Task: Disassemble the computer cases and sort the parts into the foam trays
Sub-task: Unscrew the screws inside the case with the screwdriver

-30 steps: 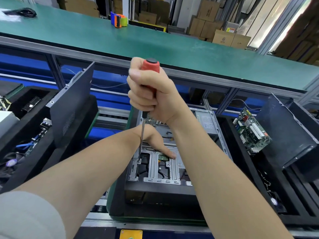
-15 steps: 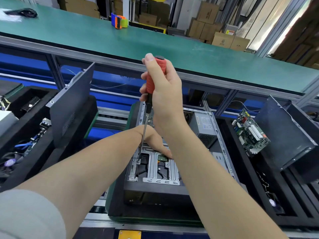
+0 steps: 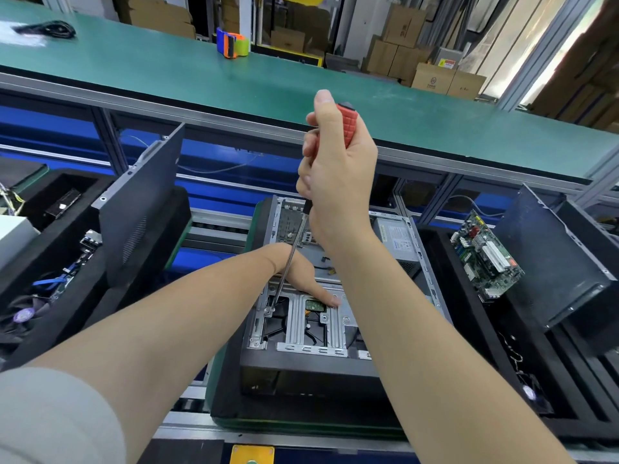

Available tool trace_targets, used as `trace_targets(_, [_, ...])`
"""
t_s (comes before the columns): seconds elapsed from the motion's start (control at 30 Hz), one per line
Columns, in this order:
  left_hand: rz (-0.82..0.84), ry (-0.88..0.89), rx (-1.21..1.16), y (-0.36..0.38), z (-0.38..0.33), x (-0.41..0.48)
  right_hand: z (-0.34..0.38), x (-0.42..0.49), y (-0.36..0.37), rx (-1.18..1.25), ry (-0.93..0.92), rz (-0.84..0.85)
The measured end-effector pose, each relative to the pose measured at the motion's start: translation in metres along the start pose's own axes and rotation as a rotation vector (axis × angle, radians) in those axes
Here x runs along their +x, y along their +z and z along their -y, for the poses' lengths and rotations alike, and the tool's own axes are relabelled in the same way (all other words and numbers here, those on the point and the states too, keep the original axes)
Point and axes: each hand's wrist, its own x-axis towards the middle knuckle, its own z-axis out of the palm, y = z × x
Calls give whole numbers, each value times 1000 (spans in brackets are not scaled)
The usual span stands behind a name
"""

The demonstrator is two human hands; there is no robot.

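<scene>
The step in hand looks like unscrewing the drive bracket (image 3: 301,324) inside the open computer case (image 3: 301,371), which lies on black foam straight ahead. The right hand (image 3: 338,189) grips the screwdriver (image 3: 349,125), tip on a screw (image 3: 269,310). The left hand (image 3: 301,276) presses straight fingers on the bracket. Next probably calls for steady turning with the tip kept seated.

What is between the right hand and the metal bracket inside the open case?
In the head view, the shaft of the screwdriver: it runs from the right hand down to the left corner of the bracket, in front of the left hand.
</scene>
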Motion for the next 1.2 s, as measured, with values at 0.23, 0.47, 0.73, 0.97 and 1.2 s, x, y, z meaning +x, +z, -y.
trace_targets(0.23, [-16, 56, -98, 5, 8, 15, 10, 5, -14, -38, -44, -10])
trace_targets(0.47, [-379, 236, -421, 15, 32, 12, 26, 15, -44, -58, -101, -68])
trace_targets(0.73, [-470, 450, -519, 27, 26, 0, 35, 25, -69, -44, -122, -96])
trace_targets(0.97, [-592, 399, -528, 36, 17, 1, 32, 28, -81, -24, -97, -101])
trace_targets(1.2, [-586, 428, -547, 35, 3, 8, 32, 31, -97, -3, -108, -96])
